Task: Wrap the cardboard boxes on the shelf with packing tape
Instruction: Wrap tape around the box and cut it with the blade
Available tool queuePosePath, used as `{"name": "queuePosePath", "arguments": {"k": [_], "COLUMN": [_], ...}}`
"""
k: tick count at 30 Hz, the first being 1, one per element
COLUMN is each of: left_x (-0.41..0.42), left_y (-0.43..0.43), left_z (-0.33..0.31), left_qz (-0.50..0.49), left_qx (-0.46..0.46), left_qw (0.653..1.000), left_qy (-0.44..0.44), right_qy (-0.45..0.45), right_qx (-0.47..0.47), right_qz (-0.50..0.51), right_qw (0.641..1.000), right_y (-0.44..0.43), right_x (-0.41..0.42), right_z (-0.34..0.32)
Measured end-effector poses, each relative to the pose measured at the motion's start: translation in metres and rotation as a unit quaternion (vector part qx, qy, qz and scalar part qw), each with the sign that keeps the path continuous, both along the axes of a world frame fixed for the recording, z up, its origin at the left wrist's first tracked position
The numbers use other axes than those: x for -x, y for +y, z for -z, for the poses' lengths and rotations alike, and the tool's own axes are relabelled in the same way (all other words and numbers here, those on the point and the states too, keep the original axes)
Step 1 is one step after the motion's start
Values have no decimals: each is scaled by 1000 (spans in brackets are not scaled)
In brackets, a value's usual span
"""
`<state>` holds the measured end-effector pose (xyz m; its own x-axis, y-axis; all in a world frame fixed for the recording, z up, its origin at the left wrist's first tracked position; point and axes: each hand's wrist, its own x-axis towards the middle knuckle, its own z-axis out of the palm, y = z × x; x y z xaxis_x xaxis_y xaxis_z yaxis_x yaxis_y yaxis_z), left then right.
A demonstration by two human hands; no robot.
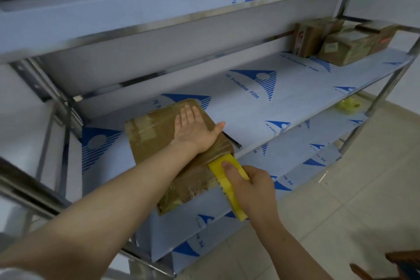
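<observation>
A flat cardboard box [150, 134] lies on the middle shelf [261, 109], its near end hanging a little past the shelf's front edge and covered in shiny clear tape. My left hand [195, 127] presses flat on the box top, fingers straight. At the box's near right corner my right hand [254, 191] grips a yellow tape dispenser [229, 184], whose upper end touches the taped side of the box. The tape roll itself is hidden.
Several taped cardboard boxes [341, 41] are stacked at the far right end of the same shelf. A thin dark stick [231, 140] lies right of the box. Something yellow [348, 104] sits on the lower shelf. Steel shelf posts stand left and right; tiled floor lies below.
</observation>
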<state>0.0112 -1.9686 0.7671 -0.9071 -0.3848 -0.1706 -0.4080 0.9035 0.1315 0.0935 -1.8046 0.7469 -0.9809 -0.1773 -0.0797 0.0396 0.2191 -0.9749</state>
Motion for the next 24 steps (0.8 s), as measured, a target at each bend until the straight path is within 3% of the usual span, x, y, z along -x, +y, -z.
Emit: {"name": "queuePosePath", "arguments": {"k": [6, 13, 19, 24], "left_x": [-26, -25, -68, -104], "left_y": [23, 13, -13, -8], "left_z": [0, -4, -27, -16], "left_qz": [54, 88, 154, 158], "left_qx": [-26, -37, -128, 48], "left_qw": [998, 995, 979, 986], "left_qy": [-23, 17, 38, -4], "right_qy": [18, 16, 3, -22], "right_qx": [9, 8, 1, 5], "right_qz": [-10, 3, 3, -15], "right_qw": [1000, 1000, 1000, 1000], "right_y": [4, 4, 6, 5], "right_x": [2, 3, -1, -2], "right_z": [0, -2, -8, -15]}}
